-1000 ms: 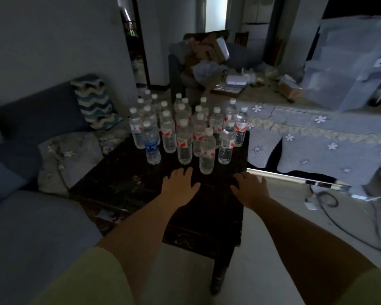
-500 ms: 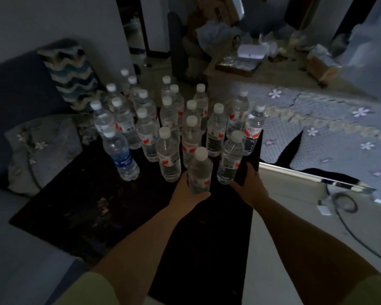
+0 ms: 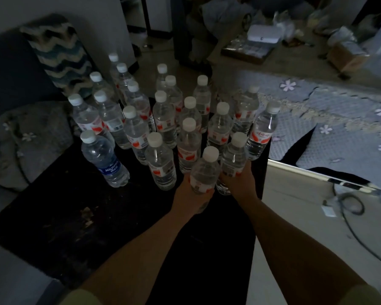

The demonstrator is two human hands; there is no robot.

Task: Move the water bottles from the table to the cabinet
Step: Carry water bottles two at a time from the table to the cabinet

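Observation:
Several clear water bottles with white caps stand packed together on the far half of a dark wooden table [image 3: 70, 216]. My left hand [image 3: 190, 198] grips the nearest bottle [image 3: 205, 172], which has a white and red label. Right beside it, my right hand [image 3: 240, 183] holds the neighbouring bottle [image 3: 233, 159] from its right side. One bottle with a blue label [image 3: 103, 159] stands apart at the left front of the group. No cabinet is in view.
A grey sofa with a zigzag cushion [image 3: 59, 53] lies left of the table. A flowered quilt [image 3: 330, 119] covers furniture on the right. A cable [image 3: 352, 205] trails on the pale floor at the right. Cluttered boxes sit behind.
Both hands went forward from the bare table edge to the front bottles and closed on them. The camera moved closer and tilted down over the table.

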